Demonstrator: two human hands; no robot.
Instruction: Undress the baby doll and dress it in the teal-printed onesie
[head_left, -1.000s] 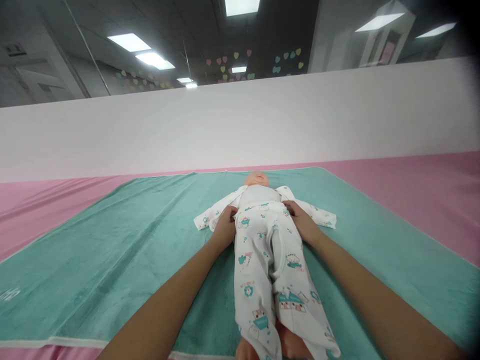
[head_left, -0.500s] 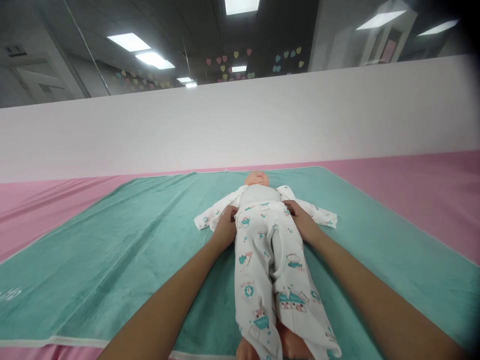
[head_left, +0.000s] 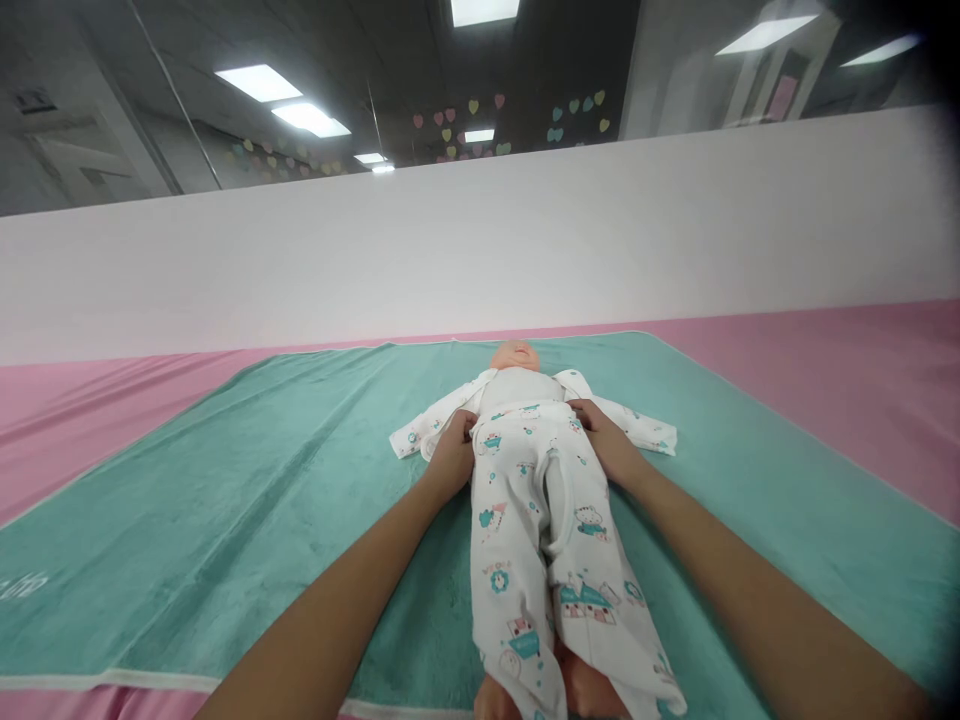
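Observation:
A baby doll [head_left: 516, 354] lies on its back, head away from me and feet at the bottom edge. It wears a white printed jacket [head_left: 642, 428], open at the front with sleeves spread, and white printed pants [head_left: 504, 520]. My left hand [head_left: 453, 452] is closed at the left side of the pants' waistband, fingers curled at the cloth. At the right side of the waistband, my right hand [head_left: 604, 440] has its fingers bent over the edge, gripping the cloth. Some of the fingertips are hidden by the hands and fabric.
Under the doll is a teal towel [head_left: 300, 480] with white edging, spread on a pink sheet [head_left: 862, 390]. Behind it runs a low white wall [head_left: 480, 250], topped by a dark glass panel [head_left: 555, 60] with ceiling lights and heart stickers showing.

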